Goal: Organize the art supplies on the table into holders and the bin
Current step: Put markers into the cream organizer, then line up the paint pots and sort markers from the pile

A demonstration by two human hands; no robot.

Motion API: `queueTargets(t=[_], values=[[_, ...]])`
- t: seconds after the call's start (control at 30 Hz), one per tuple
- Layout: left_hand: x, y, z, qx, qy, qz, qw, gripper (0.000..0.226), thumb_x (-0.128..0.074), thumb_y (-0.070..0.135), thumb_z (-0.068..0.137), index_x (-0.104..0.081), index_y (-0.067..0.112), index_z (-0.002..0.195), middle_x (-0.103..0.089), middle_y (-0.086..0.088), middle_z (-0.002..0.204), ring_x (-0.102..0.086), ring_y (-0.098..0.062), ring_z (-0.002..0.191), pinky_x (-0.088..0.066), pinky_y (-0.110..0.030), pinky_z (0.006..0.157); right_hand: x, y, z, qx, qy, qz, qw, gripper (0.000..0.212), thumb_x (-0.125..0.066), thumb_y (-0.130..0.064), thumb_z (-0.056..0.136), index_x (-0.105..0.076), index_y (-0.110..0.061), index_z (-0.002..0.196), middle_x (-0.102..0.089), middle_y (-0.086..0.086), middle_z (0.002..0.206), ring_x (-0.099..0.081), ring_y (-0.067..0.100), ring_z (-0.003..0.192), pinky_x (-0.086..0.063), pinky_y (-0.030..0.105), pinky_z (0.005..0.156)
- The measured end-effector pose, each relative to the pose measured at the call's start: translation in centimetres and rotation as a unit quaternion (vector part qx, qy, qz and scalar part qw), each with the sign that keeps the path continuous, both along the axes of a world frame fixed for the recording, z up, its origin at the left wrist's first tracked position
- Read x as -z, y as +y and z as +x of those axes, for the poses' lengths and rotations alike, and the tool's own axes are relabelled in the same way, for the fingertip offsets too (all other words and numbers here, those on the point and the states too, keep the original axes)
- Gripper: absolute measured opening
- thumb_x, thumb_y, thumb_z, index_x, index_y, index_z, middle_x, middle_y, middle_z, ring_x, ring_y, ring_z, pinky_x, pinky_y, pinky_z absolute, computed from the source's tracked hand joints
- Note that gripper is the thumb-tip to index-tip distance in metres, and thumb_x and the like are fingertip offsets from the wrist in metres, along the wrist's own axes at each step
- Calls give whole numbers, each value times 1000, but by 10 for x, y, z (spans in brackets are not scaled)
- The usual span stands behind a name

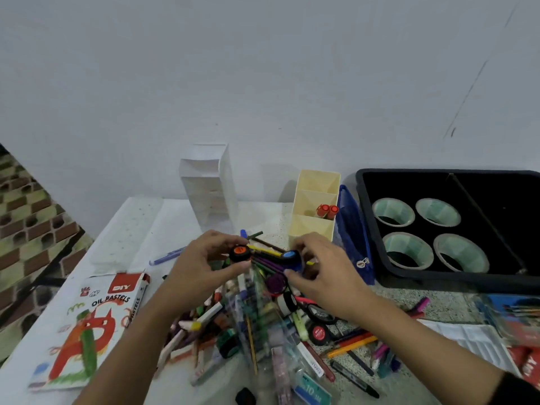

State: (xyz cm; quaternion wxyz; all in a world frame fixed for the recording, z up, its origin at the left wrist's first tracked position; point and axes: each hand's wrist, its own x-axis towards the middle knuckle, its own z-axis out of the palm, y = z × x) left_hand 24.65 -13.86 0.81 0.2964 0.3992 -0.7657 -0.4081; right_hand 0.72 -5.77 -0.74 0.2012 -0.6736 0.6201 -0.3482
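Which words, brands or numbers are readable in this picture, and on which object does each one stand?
"DIY": red patch on the white cardboard pastel box.
"OIL PASTELS": same box, front.
"10": blue-green label at the bottom edge.
Too blurred: white print on the round red lid; letters on the white slim box, perhaps "STAPLE".
None visible: orange-lidded black pot in left hand, blue-lidded black pot in right hand.
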Motion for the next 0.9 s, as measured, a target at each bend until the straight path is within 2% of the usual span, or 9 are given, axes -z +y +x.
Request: queueTargets(t=[0.2, 0.3, 0.4, 0.47, 0.53, 0.63, 0.77, 0.83, 0.9], values=[[2, -28, 74, -49, 6, -6, 999, 33, -84, 26, 75, -70, 28, 105, -67, 4, 105, -69, -14, 101, -56, -35, 93, 0, -35, 58, -9, -34, 33, 999, 29, -72, -28, 82, -52, -30, 104, -62, -11, 99, -60, 9, 77, -48, 25, 65], [4, -51, 126, -78, -6, -27, 997, 30, -82, 32, 76, -66, 32, 102, -67, 12, 104, -67, -9, 102, -53, -31, 88, 0, -56, 104, -20, -49, 40, 998, 34, -71, -30, 84, -56, -28, 114, -62, -9, 106, -61, 7, 87, -50, 21, 75], [9, -79, 180, -114, -50, -49, 991, 30, -77, 37, 80, -61, 30, 105, -68, 19, 103, -60, 8, 102, -47, -28, 92, 5, -80, 152, -30, -29, 27, 999, 34, -72, -28, 89, -60, -21, 121, -58, -7, 113, -54, 3, 96, -40, 6, 81], [16, -101, 212, -137, -78, -45, 986, 31, -73, 41, 82, -56, 33, 106, -66, 21, 107, -58, 5, 103, -45, -33, 94, 9, -99, 184, -38, -22, 13, 999, 34, -73, -28, 90, -60, -19, 121, -58, -6, 114, -53, 3, 97, -37, 4, 80], [26, -120, 236, -143, -100, -35, 984, 32, -71, 42, 84, -51, 34, 108, -65, 22, 109, -58, -4, 106, -46, -37, 94, 13, -116, 212, -47, -32, 3, 998, 34, -73, -27, 91, -60, -18, 120, -60, -3, 114, -53, 4, 96, -40, 6, 78], [40, -138, 257, -119, -100, -24, 988, 30, -71, 40, 85, -50, 35, 106, -67, 23, 108, -60, 3, 105, -47, -34, 93, 20, -138, 246, -60, -43, 3, 997, 31, -73, -27, 91, -58, -18, 116, -61, -2, 113, -57, 12, 102, -52, 22, 81], [53, -152, 269, -76, -114, 7, 990, 31, -71, 40, 83, -54, 33, 108, -64, 34, 101, -56, 19, 94, -48, -18, 78, 28, -165, 276, -85, -9, 27, 996, 32, -67, -32, 95, -49, -22, 119, -63, -3, 115, -59, 15, 104, -52, 38, 87], [61, -156, 271, -63, -104, 1, 992, 27, -74, 32, 84, -57, 33, 105, -65, 33, 102, -60, 18, 94, -46, -9, 76, 32, -177, 288, -107, 16, 32, 994, 32, -63, -33, 97, -45, -22, 120, -64, -1, 112, -60, 18, 97, -51, 40, 85], [66, -159, 272, -53, -111, -10, 992, 27, -75, 27, 86, -57, 33, 104, -63, 34, 105, -59, 18, 99, -45, -7, 77, 38, -186, 297, -125, 43, 38, 990, 31, -61, -33, 99, -42, -22, 121, -64, 2, 109, -60, 20, 89, -51, 42, 80]])
